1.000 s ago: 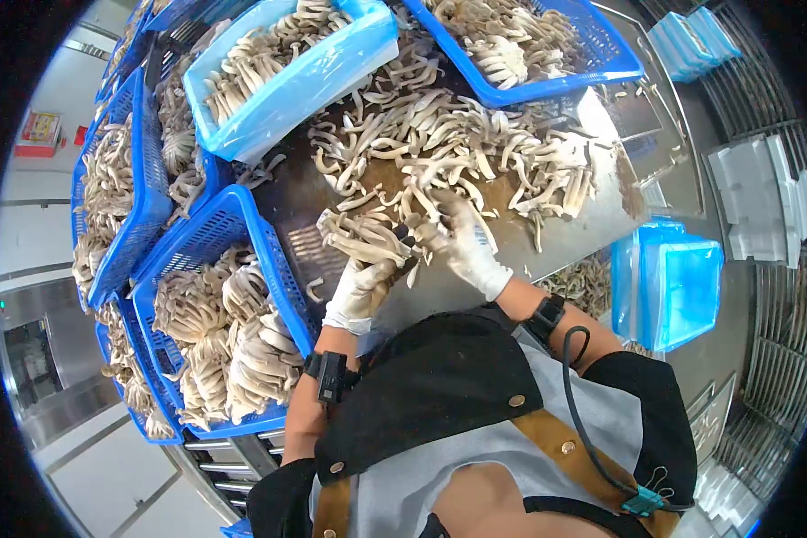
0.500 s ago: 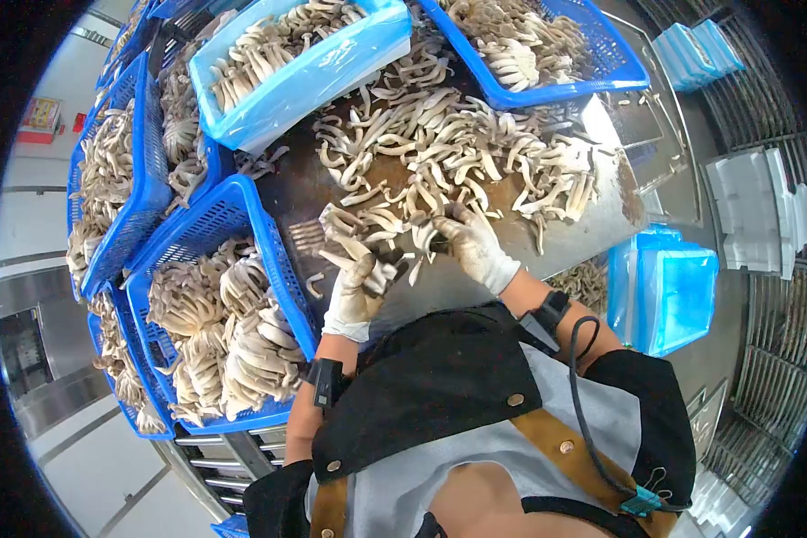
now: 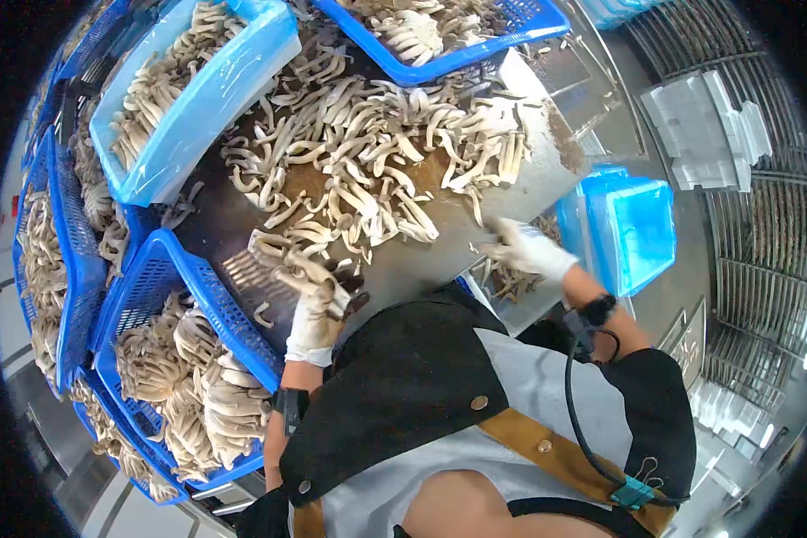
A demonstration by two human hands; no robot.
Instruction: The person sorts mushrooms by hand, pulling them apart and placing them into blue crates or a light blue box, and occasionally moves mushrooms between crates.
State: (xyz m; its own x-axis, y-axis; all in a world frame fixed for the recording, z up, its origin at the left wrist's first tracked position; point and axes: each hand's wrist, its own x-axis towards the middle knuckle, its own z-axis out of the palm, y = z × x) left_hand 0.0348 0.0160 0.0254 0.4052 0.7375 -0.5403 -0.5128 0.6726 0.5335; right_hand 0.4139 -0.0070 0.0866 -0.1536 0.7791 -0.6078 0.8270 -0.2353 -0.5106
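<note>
My left hand (image 3: 316, 325), in a stained white glove, is closed around a small bunch of mushrooms (image 3: 309, 276) at the near edge of the metal table (image 3: 412, 273). Dark bits stick out beside its fingers; I cannot make out what they are. My gloved right hand (image 3: 531, 249) is slightly blurred, with fingers stretched apart above a bin of mushroom pieces (image 3: 511, 282) beside the table. Nothing shows in its fingers. A loose heap of pale long-stemmed mushrooms (image 3: 368, 152) covers the table ahead of both hands.
A blue basket of mushroom clusters (image 3: 220, 309) stands at the left, with more baskets beyond it. A blue-lined box of mushrooms (image 3: 202, 117) sits at the back left. Another blue basket (image 3: 475, 54) is at the back. Blue-lined boxes (image 3: 641, 233) and white trays (image 3: 708, 130) are at the right.
My right hand has left the mushrooms near my left hand and moved right, over the bin, its fingers now spread. My left hand keeps its bunch. The view has turned right.
</note>
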